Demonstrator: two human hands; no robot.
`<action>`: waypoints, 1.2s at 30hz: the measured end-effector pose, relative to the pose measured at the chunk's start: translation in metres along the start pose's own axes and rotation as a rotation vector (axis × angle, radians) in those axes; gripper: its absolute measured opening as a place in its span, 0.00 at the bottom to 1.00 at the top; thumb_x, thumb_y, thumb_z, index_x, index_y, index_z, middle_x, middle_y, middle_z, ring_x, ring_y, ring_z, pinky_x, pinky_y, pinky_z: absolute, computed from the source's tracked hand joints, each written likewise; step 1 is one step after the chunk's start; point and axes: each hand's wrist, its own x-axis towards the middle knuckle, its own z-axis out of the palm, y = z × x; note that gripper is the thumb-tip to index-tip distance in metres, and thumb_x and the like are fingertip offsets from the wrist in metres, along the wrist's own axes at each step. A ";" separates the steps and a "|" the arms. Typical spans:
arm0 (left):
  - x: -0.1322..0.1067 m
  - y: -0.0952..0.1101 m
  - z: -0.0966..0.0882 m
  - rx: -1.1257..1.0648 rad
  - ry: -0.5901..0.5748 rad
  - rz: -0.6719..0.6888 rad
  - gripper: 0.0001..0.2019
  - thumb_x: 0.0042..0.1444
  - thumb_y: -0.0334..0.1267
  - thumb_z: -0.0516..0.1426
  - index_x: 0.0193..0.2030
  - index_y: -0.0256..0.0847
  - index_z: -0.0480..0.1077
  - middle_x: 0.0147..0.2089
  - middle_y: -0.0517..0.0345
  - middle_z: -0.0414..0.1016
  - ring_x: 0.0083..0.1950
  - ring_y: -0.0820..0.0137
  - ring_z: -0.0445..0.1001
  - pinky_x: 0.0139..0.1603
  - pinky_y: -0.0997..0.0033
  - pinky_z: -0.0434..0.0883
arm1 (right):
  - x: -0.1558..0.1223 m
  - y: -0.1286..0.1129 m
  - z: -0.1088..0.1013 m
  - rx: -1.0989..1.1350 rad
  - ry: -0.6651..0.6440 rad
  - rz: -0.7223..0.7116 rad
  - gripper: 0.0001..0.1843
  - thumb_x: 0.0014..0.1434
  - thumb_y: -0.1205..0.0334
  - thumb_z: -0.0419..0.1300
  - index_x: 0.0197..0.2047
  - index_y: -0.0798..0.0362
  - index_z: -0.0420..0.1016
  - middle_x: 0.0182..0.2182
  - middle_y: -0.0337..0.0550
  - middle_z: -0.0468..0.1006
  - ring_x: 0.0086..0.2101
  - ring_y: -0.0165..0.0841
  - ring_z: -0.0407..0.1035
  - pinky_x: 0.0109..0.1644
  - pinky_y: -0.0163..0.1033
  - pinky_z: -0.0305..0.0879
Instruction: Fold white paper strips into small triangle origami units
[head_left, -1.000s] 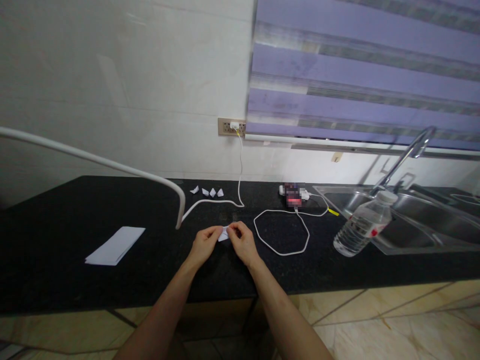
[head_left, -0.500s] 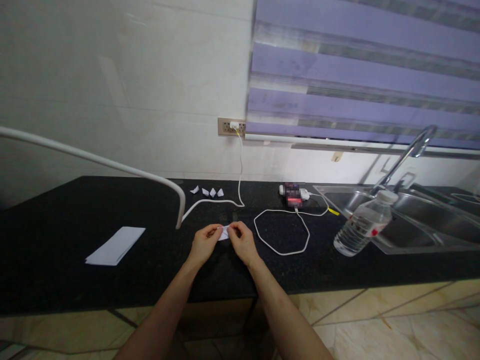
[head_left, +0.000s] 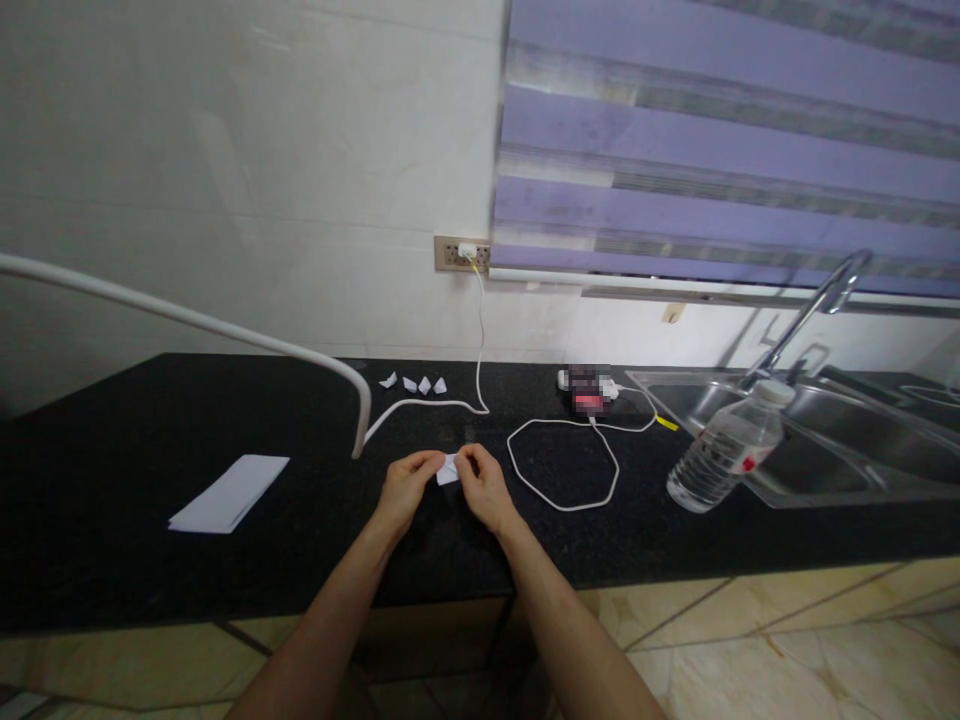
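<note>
A small piece of folded white paper (head_left: 448, 470) is pinched between my two hands, just above the black countertop (head_left: 330, 550). My left hand (head_left: 405, 488) grips its left edge between thumb and fingers. On the opposite edge my right hand (head_left: 484, 485) is closed, its fingertips partly covering the paper. Behind the hands lie several small folded paper pieces (head_left: 424, 385) in a row near the wall. A stack of white paper sheets (head_left: 229, 494) rests flat on the counter to the left.
A white bent tube (head_left: 285, 345) arches in from the left and comes down near my left hand. To the right are a looped white cable (head_left: 563, 508), a blurred-out device (head_left: 587, 390), a tilted-looking water bottle (head_left: 724, 450) and a steel sink (head_left: 825, 455) with a faucet (head_left: 814, 310).
My fingers have shifted slightly on the paper, and more of its white surface shows between them. Everything else stays in place.
</note>
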 end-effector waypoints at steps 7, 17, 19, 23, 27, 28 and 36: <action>-0.001 -0.001 0.000 -0.048 0.017 0.014 0.17 0.41 0.46 0.58 0.33 0.33 0.73 0.32 0.52 0.75 0.34 0.68 0.71 0.37 0.70 0.65 | 0.003 -0.002 0.002 0.089 -0.018 0.030 0.08 0.54 0.61 0.49 0.26 0.54 0.63 0.21 0.35 0.61 0.23 0.26 0.57 0.27 0.30 0.55; -0.003 0.004 0.000 -0.150 -0.031 -0.066 0.14 0.40 0.44 0.59 0.29 0.34 0.72 0.27 0.57 0.73 0.29 0.72 0.69 0.33 0.73 0.65 | 0.002 -0.004 -0.003 0.137 -0.012 0.051 0.08 0.53 0.61 0.50 0.26 0.55 0.63 0.21 0.34 0.60 0.23 0.26 0.56 0.27 0.30 0.54; -0.004 0.006 0.000 -0.126 -0.062 -0.054 0.13 0.41 0.44 0.59 0.29 0.35 0.72 0.26 0.58 0.73 0.29 0.73 0.68 0.32 0.74 0.65 | 0.002 -0.004 -0.002 0.147 -0.027 0.063 0.08 0.53 0.61 0.50 0.26 0.55 0.63 0.20 0.34 0.59 0.22 0.25 0.55 0.26 0.30 0.53; -0.007 0.009 0.001 0.054 -0.131 -0.004 0.12 0.39 0.43 0.59 0.29 0.36 0.72 0.25 0.61 0.72 0.27 0.74 0.67 0.30 0.77 0.63 | 0.001 -0.001 -0.003 0.133 -0.078 0.054 0.08 0.53 0.60 0.51 0.26 0.55 0.64 0.20 0.34 0.60 0.22 0.25 0.55 0.26 0.30 0.53; -0.008 0.008 0.001 0.107 -0.170 0.002 0.11 0.41 0.42 0.58 0.30 0.36 0.71 0.26 0.60 0.73 0.28 0.73 0.69 0.31 0.76 0.64 | 0.000 -0.001 -0.005 0.111 -0.108 0.029 0.08 0.53 0.61 0.50 0.26 0.55 0.65 0.21 0.35 0.62 0.24 0.26 0.56 0.27 0.30 0.53; -0.008 0.008 0.001 0.122 -0.185 0.011 0.11 0.41 0.42 0.58 0.30 0.36 0.72 0.27 0.60 0.73 0.29 0.72 0.69 0.31 0.76 0.64 | 0.000 -0.001 -0.006 0.108 -0.111 0.023 0.08 0.54 0.62 0.50 0.26 0.55 0.65 0.22 0.35 0.62 0.24 0.26 0.57 0.27 0.30 0.53; -0.008 0.004 -0.001 0.307 -0.149 0.185 0.12 0.46 0.43 0.54 0.31 0.38 0.72 0.29 0.58 0.74 0.32 0.70 0.70 0.35 0.74 0.65 | 0.000 0.002 -0.003 0.049 -0.074 0.013 0.09 0.54 0.61 0.49 0.27 0.55 0.66 0.23 0.36 0.65 0.25 0.26 0.58 0.28 0.30 0.55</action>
